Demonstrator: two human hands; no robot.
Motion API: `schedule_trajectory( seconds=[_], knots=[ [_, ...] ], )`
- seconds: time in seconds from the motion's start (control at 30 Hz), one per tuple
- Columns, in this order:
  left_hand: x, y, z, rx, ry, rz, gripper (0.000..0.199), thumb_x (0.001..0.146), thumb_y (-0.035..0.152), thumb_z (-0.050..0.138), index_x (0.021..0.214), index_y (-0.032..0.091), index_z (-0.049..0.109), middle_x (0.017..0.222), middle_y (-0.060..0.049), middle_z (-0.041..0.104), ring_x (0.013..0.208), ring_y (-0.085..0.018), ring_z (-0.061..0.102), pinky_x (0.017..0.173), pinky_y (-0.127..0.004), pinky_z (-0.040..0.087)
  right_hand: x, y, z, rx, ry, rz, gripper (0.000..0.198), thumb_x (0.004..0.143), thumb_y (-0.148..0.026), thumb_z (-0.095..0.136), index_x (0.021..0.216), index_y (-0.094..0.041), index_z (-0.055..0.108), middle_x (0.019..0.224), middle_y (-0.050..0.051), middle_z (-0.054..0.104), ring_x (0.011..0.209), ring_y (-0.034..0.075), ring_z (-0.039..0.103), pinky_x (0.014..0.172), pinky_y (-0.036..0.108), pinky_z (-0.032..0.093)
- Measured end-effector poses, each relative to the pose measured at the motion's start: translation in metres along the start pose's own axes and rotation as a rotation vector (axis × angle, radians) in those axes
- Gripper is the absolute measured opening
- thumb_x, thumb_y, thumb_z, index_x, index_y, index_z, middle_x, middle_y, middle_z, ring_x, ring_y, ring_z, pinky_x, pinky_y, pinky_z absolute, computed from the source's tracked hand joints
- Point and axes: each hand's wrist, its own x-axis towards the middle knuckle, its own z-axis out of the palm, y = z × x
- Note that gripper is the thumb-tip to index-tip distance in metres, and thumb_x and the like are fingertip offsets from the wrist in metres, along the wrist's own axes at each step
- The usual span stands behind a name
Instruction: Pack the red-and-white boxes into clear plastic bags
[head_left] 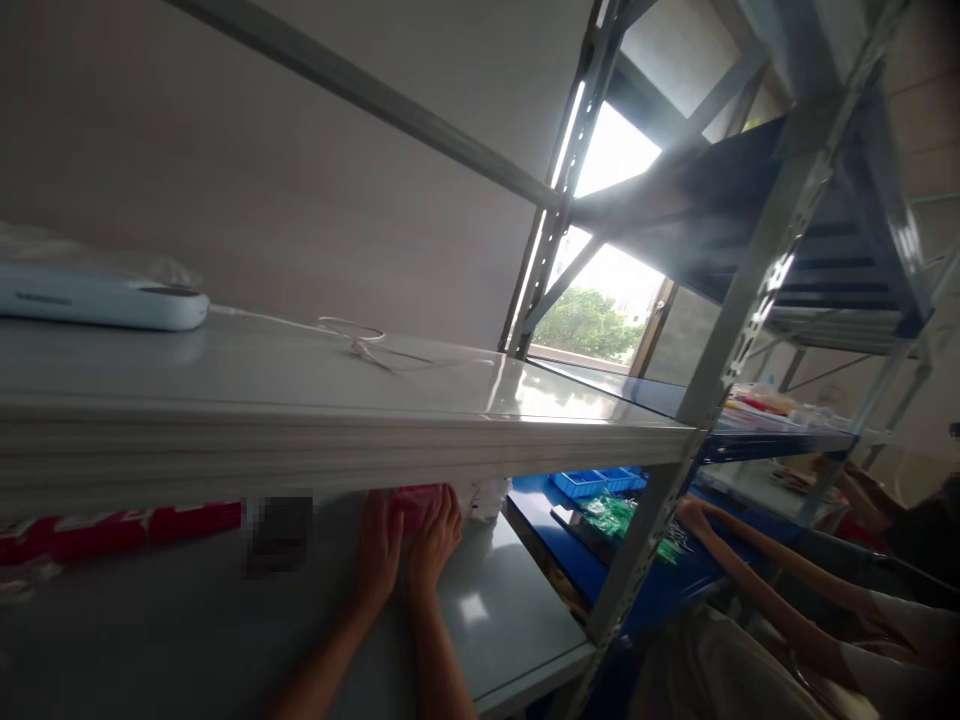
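Observation:
Under the upper shelf, my left hand and my right hand are side by side on the lower grey shelf. Between them lies a pinkish-red packet, which looks like plastic wrap around something; its far part is hidden by the shelf edge above. My left fingers press against its left side, while the right fingers curl over its right side. Clear plastic bags rest just right of my right hand. To the left, a row of red wrapped packs lies along the back of the same shelf.
The upper shelf carries a pale blue device with a white cable. A slotted metal post stands at right. Beyond it, a co-worker's hands are near green packets and blue bins on a blue surface.

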Motion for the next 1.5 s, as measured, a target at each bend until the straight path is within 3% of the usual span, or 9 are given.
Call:
schedule_trajectory(
  seconds=[0.27, 0.5, 0.67, 1.03, 1.13, 1.23, 1.37, 1.43, 1.5],
  knots=[
    [0.001, 0.039, -0.017, 0.182, -0.135, 0.167, 0.068, 0.09, 0.011, 0.033, 0.151, 0.019, 0.003, 0.155, -0.017, 0.02, 0.143, -0.027, 0.017, 0.113, -0.054, 0.026, 0.004, 0.005, 0.004, 0.035, -0.044, 0.102, 0.059, 0.096, -0.046, 0.02, 0.143, -0.015, 0.036, 0.142, 0.015, 0.044, 0.13, 0.029, 0.036, 0.102, 0.047, 0.026],
    [0.013, 0.025, -0.015, 0.221, -0.161, 0.076, 0.072, 0.082, 0.006, 0.039, 0.149, 0.017, 0.016, 0.151, -0.016, 0.03, 0.141, -0.027, 0.023, 0.114, -0.058, 0.015, 0.004, 0.004, 0.004, 0.1, -0.076, 0.095, 0.058, 0.094, -0.048, 0.025, 0.143, -0.018, 0.034, 0.143, 0.014, 0.044, 0.132, 0.029, 0.035, 0.103, 0.046, 0.024],
    [0.016, 0.017, -0.017, 0.058, -0.193, 0.069, 0.074, 0.08, 0.007, 0.041, 0.15, 0.018, 0.018, 0.153, -0.014, 0.027, 0.143, -0.025, 0.019, 0.115, -0.05, 0.023, 0.005, 0.004, 0.006, 0.1, -0.071, 0.094, 0.059, 0.093, -0.048, 0.027, 0.142, -0.018, 0.036, 0.14, 0.014, 0.046, 0.131, 0.029, 0.037, 0.102, 0.046, 0.026],
    [0.014, 0.011, -0.016, -0.063, -0.247, -0.008, 0.075, 0.078, 0.009, 0.045, 0.149, 0.018, 0.021, 0.155, -0.013, 0.022, 0.143, -0.026, 0.019, 0.116, -0.05, 0.022, 0.002, 0.008, 0.011, 0.098, -0.117, 0.119, 0.064, 0.089, -0.052, 0.028, 0.14, -0.013, 0.036, 0.139, 0.02, 0.044, 0.131, 0.033, 0.034, 0.102, 0.051, 0.025],
    [0.012, 0.016, -0.019, -0.011, -0.228, -0.004, 0.078, 0.077, 0.005, 0.044, 0.149, 0.018, 0.017, 0.156, -0.013, 0.019, 0.144, -0.026, 0.016, 0.116, -0.049, 0.023, 0.002, 0.009, 0.012, 0.056, -0.053, 0.011, 0.062, 0.09, -0.049, 0.029, 0.139, -0.012, 0.037, 0.136, 0.02, 0.046, 0.13, 0.031, 0.036, 0.103, 0.049, 0.027],
    [0.005, 0.028, -0.026, 0.061, -0.18, -0.015, 0.088, 0.075, 0.0, 0.043, 0.151, 0.02, 0.003, 0.158, -0.012, 0.009, 0.144, -0.027, 0.012, 0.116, -0.052, 0.024, 0.003, 0.008, 0.01, -0.016, 0.133, -0.068, 0.057, 0.09, -0.042, 0.029, 0.135, -0.011, 0.042, 0.135, 0.021, 0.047, 0.13, 0.031, 0.037, 0.104, 0.049, 0.026],
    [-0.011, 0.056, -0.059, 0.168, -0.057, -0.078, 0.093, 0.077, -0.002, 0.039, 0.149, 0.025, -0.012, 0.159, -0.009, -0.004, 0.145, -0.028, 0.005, 0.114, -0.056, 0.024, 0.006, 0.007, 0.0, -0.054, 0.274, -0.053, 0.047, 0.086, -0.03, 0.031, 0.127, -0.012, 0.048, 0.129, 0.021, 0.052, 0.125, 0.031, 0.042, 0.103, 0.05, 0.027],
    [-0.021, 0.073, -0.095, 0.197, -0.071, -0.086, 0.09, 0.079, -0.001, 0.038, 0.15, 0.027, -0.01, 0.159, -0.009, -0.002, 0.145, -0.027, 0.007, 0.114, -0.055, 0.024, 0.007, 0.01, -0.005, -0.06, 0.285, -0.04, 0.045, 0.081, -0.024, 0.033, 0.119, -0.013, 0.054, 0.121, 0.019, 0.058, 0.12, 0.032, 0.047, 0.101, 0.05, 0.029],
    [-0.03, 0.09, -0.152, 0.222, -0.185, -0.045, 0.084, 0.08, 0.002, 0.041, 0.151, 0.027, 0.004, 0.158, -0.01, 0.008, 0.144, -0.027, 0.015, 0.113, -0.053, 0.027, 0.007, 0.017, -0.008, -0.059, 0.275, -0.036, 0.043, 0.074, -0.021, 0.035, 0.109, -0.014, 0.061, 0.113, 0.018, 0.062, 0.113, 0.032, 0.051, 0.098, 0.048, 0.033]
  ],
)
